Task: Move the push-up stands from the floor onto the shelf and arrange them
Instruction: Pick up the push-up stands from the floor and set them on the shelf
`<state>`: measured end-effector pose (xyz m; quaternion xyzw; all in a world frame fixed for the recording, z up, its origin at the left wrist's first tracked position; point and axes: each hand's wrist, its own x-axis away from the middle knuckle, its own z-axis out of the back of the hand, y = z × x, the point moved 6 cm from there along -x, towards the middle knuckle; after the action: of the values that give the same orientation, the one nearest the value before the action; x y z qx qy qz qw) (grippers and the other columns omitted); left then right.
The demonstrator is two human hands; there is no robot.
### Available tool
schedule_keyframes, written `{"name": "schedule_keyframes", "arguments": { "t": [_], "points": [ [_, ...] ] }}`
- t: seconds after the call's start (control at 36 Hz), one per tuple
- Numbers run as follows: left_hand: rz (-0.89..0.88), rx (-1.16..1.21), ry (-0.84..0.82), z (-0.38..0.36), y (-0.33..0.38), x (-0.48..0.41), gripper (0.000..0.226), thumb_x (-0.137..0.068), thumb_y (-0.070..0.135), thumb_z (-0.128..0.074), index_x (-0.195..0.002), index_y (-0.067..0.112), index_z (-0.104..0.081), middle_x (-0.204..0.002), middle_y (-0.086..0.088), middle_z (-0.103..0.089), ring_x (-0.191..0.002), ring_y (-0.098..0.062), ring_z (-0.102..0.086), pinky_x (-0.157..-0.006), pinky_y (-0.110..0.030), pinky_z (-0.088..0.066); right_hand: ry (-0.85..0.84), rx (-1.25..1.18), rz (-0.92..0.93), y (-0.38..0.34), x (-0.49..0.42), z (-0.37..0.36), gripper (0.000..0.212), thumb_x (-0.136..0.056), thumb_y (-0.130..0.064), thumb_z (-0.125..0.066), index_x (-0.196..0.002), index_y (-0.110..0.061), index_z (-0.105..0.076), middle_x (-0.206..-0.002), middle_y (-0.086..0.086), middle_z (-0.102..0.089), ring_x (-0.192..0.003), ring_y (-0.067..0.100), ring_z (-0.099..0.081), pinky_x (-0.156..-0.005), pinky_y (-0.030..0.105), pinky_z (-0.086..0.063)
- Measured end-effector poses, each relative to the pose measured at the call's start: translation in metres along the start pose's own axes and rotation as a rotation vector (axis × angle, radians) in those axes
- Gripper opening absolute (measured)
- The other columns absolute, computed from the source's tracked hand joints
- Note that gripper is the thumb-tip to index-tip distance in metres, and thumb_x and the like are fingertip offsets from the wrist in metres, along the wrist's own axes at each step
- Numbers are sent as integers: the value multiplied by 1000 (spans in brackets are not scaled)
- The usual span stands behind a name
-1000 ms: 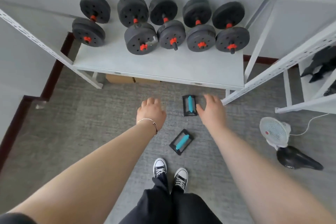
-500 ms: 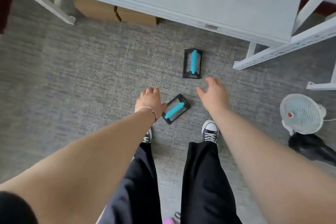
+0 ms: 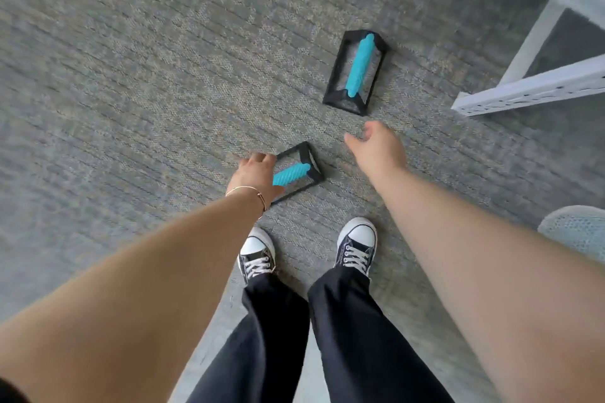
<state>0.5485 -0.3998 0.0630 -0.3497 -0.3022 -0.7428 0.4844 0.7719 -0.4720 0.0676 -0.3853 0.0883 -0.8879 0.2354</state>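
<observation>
Push-up stands lie apart on the floor (image 3: 131,75): near stand (image 3: 296,173) under the left hand (image 3: 255,178), its grip unclear; far stand (image 3: 357,70) beyond the empty, spread right hand (image 3: 379,150), presumably one each.

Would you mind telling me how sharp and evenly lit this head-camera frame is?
Head view: soft, even light with faint shadows only; motion blur smears the carpet at left; both push-up stands read clearly; wide-angle stretch enlarges the forearms towards the bottom corners.

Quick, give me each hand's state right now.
Left hand: at the near push-up stand, grip cannot be told.
Right hand: open, empty.
</observation>
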Motion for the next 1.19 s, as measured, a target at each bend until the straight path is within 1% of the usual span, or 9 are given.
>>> {"name": "schedule_keyframes", "arguments": {
  "t": [0.31,0.44,0.5,0.56,0.67,0.75,0.89,1.06,1.19],
  "points": [
    [3,47,-35,-67,-6,-91,62,-83,39,-70,-138,22,-46,-121,-7,-58,-108,-27,-57,-84,-39,-49,63,-176,-67,18,-114,-53,65,-84,-53,-62,-133,-11,-50,-130,6,-60,-118,27,-58,-92,33,-45],
    [0,154,-64,-84,-12,-109,39,-84,42,-67,-119,27,-59,-75,8,-50,-79,-21,-52,-67,-28,-41,125,-195,-59,14,-155,-54,73,-82,-56,-62,-139,-14,-46,-141,6,-52,-126,25,-51,-100,34,-41],
    [-19,203,-53,-85,-14,-111,37,-84,42,-68,-119,29,-60,-81,6,-53,-78,-19,-52,-67,-26,-39,115,-187,-66,14,-167,-57,69,-80,-60,-62,-132,-14,-53,-131,5,-59,-115,26,-58,-92,34,-48],
    [-27,256,-45,-86,-17,-111,38,-83,43,-68,-118,31,-61,-88,5,-57,-78,-18,-52,-66,-25,-38,88,-189,-62,14,-172,-61,56,-79,-61,-61,-104,-11,-65,-97,4,-66,-83,25,-62,-68,31,-47],
    [-15,317,-40,-86,-20,-110,36,-82,42,-70,-115,29,-64,-93,5,-62,-81,-17,-56,-68,-27,-44,44,-365,-80,18,-173,-70,42,-80,-55,-65,-73,-15,-57,-61,-1,-48,-53,18,-45,-48,27,-34],
    [38,374,-40,-86,-23,-106,33,-80,42,-71,-110,30,-64,-98,4,-66,-83,-18,-60,-74,-30,-51,-10,-407,-137,25,-164,-75,40,-79,-54,-67,-68,-18,-54,-61,-2,-48,-53,16,-44,-49,27,-35],
    [143,454,-3,-73,-29,-82,34,-79,47,-70,-110,33,-66,-93,6,-67,-78,-16,-62,-66,-26,-49,-83,-329,-123,34,-129,-70,42,-74,-57,-68,-68,-18,-55,-64,0,-51,-61,21,-50,-61,35,-43],
    [235,521,27,-36,-31,-25,34,-83,48,-66,-109,27,-67,-89,7,-65,-76,-16,-61,-69,-27,-49,-225,-258,-104,22,-55,-39,32,-82,-50,-66,-90,-19,-61,-69,-2,-54,-61,16,-49,-52,27,-32],
    [288,551,85,16,-35,38,40,-84,51,-63,-109,21,-67,-89,0,-67,-81,-23,-63,-77,-33,-54,-250,-188,-110,6,20,6,40,-74,-59,-67,-82,-20,-64,-64,-2,-54,-62,21,-50,-59,33,-39]
  ]
}}
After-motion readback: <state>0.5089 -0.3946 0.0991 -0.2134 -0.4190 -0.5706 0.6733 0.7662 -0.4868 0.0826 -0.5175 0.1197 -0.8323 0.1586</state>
